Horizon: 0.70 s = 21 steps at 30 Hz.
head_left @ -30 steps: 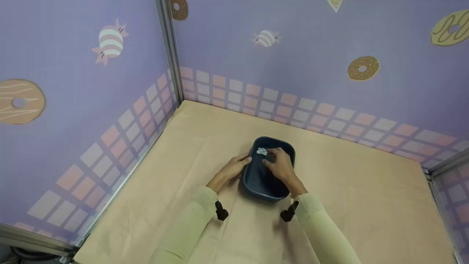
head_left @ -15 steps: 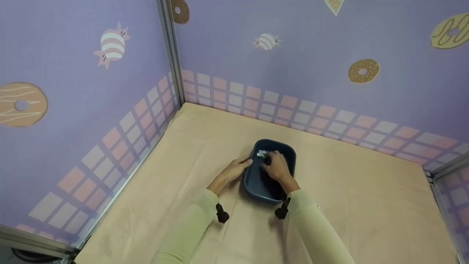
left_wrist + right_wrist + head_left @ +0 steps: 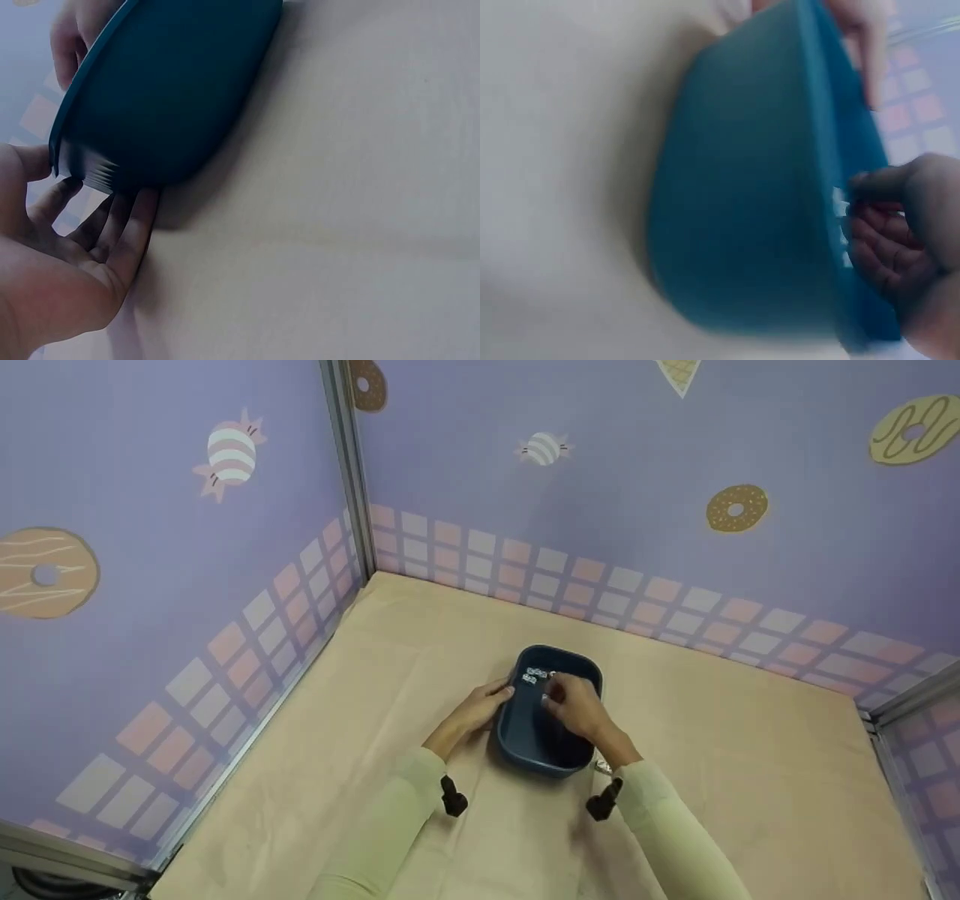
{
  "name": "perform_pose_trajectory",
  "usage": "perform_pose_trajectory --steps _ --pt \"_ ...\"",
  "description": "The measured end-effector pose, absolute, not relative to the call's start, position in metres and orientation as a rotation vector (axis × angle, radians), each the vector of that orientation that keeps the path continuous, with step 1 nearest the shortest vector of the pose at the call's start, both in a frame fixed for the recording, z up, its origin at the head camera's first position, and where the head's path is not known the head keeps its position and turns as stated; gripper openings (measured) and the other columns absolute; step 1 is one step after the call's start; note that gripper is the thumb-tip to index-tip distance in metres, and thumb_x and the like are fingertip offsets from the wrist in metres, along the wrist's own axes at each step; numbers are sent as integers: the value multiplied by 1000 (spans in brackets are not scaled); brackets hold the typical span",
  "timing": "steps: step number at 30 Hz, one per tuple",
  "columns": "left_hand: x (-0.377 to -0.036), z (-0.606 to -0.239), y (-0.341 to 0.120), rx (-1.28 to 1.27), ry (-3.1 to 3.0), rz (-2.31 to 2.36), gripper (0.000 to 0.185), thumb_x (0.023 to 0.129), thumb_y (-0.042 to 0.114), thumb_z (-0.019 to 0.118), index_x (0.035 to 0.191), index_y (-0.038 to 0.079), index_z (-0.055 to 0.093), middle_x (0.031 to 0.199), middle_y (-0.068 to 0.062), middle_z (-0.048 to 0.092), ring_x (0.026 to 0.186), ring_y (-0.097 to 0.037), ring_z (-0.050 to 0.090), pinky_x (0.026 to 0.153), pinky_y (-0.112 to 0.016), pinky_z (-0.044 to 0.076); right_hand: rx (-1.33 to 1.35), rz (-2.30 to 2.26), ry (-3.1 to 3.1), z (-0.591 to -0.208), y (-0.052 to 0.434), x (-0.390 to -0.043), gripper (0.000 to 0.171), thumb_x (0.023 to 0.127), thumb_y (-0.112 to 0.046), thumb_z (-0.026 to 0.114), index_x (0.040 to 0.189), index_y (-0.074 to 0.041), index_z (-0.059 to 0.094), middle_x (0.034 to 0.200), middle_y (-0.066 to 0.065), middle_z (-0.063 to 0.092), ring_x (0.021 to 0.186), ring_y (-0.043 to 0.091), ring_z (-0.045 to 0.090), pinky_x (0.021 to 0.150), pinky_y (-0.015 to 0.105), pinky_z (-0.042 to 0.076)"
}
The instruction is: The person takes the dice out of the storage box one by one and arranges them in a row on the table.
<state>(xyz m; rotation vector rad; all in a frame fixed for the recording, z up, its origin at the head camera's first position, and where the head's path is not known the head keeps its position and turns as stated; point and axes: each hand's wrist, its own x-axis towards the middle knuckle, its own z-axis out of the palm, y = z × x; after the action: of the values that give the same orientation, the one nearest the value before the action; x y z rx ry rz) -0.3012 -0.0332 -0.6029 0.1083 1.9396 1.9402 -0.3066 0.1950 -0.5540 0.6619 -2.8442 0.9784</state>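
Note:
A dark blue oval tub point(image 3: 525, 735) stands on the beige cloth in the middle. Several small white pieces point(image 3: 534, 676) lie at its far end. My left hand point(image 3: 480, 711) holds the tub's left side; in the left wrist view its thumb point(image 3: 26, 161) sits at the rim and its fingers point(image 3: 124, 225) lie along the outer wall of the tub point(image 3: 165, 90). My right hand point(image 3: 576, 709) hovers over the tub with curled fingers. In the right wrist view its fingertips point(image 3: 866, 206) close by a white bit point(image 3: 840, 201) above the tub point(image 3: 750, 202), seemingly pinching it.
The beige cloth point(image 3: 750, 780) covers the whole table. Purple panels with doughnut and sweet prints wall it in at the left and back, meeting at a metal post point(image 3: 352, 487). A small shiny thing point(image 3: 602, 767) lies on the cloth by my right wrist.
My right hand has drawn back from the white pieces and risen a little, fingers curling in. The left hand and the tub have stayed put.

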Motion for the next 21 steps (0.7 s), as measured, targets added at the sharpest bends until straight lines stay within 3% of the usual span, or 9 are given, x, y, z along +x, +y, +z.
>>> perform_pose_trajectory --steps 9,21 --pt "-301 -602 -34 117 2052 1856 56 113 38 51 165 19 40 158 -14 53 129 -28 64 101 -42 56 669 1126 -2695 -533 280 -264 10 94 0 79 101 -5 74 91 -1 71 84 17 67 75 32 58" --pt "-304 -603 -33 122 2056 1852 55 114 37 49 165 17 41 160 -14 51 137 -30 58 109 -45 51 410 1084 -2853 -578 369 -202 16 89 5 82 99 -6 75 91 -2 69 85 15 66 76 27 58"
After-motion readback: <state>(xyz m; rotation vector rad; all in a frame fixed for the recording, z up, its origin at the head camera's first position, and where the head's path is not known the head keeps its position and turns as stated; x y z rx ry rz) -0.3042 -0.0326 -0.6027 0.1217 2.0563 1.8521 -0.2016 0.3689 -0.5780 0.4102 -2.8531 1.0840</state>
